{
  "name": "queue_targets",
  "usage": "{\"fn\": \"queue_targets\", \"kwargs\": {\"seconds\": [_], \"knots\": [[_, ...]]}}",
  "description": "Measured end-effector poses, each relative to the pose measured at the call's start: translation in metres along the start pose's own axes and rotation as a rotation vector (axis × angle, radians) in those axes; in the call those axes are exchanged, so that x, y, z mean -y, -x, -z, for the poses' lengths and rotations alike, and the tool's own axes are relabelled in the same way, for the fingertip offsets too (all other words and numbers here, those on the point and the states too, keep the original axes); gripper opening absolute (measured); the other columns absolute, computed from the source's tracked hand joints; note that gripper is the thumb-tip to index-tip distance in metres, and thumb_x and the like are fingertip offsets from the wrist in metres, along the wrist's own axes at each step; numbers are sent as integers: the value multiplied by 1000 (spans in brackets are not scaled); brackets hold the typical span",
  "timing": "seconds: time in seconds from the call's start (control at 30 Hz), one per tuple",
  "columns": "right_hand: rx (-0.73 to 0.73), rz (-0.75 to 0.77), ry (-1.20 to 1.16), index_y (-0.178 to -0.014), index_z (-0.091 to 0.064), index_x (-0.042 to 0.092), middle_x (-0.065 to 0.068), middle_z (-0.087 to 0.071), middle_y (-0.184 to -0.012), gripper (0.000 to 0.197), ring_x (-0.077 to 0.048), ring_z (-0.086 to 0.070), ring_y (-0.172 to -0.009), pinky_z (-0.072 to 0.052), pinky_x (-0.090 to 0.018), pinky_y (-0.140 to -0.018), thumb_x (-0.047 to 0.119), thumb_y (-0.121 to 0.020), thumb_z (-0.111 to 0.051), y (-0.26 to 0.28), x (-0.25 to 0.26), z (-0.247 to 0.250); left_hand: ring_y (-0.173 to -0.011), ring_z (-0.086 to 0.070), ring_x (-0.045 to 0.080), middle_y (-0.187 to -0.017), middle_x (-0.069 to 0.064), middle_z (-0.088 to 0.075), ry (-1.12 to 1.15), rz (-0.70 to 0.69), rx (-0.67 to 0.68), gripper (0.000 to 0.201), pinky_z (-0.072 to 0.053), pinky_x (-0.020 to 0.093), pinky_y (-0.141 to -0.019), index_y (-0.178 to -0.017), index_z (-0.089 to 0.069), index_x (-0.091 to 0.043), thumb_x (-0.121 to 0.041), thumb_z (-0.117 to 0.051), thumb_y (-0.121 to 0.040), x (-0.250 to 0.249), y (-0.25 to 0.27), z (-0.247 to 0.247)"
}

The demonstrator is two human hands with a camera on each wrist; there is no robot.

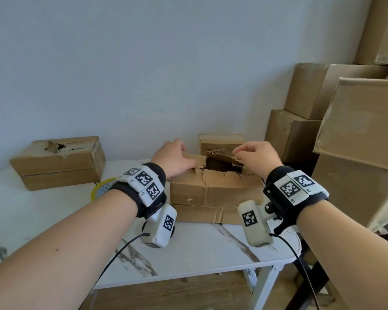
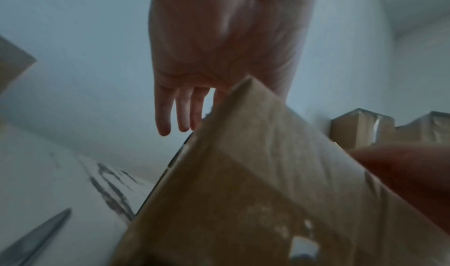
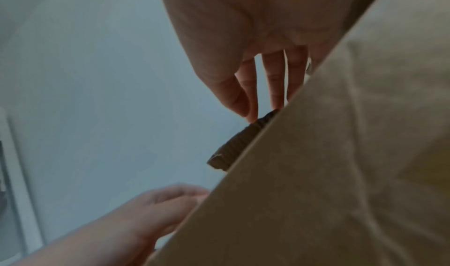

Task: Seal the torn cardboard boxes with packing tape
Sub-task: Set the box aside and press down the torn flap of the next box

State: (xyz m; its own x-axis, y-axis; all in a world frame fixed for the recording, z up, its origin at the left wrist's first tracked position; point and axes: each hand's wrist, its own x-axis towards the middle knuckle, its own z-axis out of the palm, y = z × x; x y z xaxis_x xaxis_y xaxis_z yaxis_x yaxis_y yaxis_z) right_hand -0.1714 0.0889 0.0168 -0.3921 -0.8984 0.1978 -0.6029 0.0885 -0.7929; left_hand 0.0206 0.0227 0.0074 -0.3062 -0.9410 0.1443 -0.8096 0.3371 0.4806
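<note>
A torn cardboard box [image 1: 215,190] stands in the middle of the marble-patterned table [image 1: 43,222], with a ragged hole [image 1: 222,167] in its top. My left hand [image 1: 177,153] rests flat on the box's top left corner; in the left wrist view its fingers [image 2: 181,114] hang straight past the box's corner [image 2: 250,154]. My right hand [image 1: 240,154] pinches the right end of the torn flap [image 1: 220,155], which is raised over the hole. In the right wrist view thumb and fingertip meet on the flap's corrugated edge [image 3: 238,143]. A second torn box [image 1: 58,162] sits at the far left.
A yellow roll of tape [image 1: 102,189] lies partly hidden behind my left wrist. Scissor blades [image 2: 36,237] lie on the table near it. A small box [image 1: 220,142] stands behind the torn one. Large cardboard boxes [image 1: 336,121] are stacked at the right, beyond the table's end.
</note>
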Motion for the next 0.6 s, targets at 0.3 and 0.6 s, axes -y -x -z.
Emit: {"fn": "queue_targets", "kwargs": {"seconds": [0.3,0.6], "knots": [[110,5,-11,-88,-73,20,5,-65,-82,14,-3,-53,-71,-40,-16,-53,19,-90,-60,-9,-5,0,-104,-53,19,-107,1,-56,14,-24,120,44,-42,28,-83,-116,-60,-16,-41,-69,-81,-16,-7,2],[78,-30,-55,-86,-75,19,2,-69,-94,16,-15,-58,-91,-48,-29,-80,21,-90,-60,-15,-10,2,-93,-57,21,-103,2,-60,-245,-90,121,52,-47,33,-80,-108,-58,-15,-52,-69,-74,-28,-10,-9]]}}
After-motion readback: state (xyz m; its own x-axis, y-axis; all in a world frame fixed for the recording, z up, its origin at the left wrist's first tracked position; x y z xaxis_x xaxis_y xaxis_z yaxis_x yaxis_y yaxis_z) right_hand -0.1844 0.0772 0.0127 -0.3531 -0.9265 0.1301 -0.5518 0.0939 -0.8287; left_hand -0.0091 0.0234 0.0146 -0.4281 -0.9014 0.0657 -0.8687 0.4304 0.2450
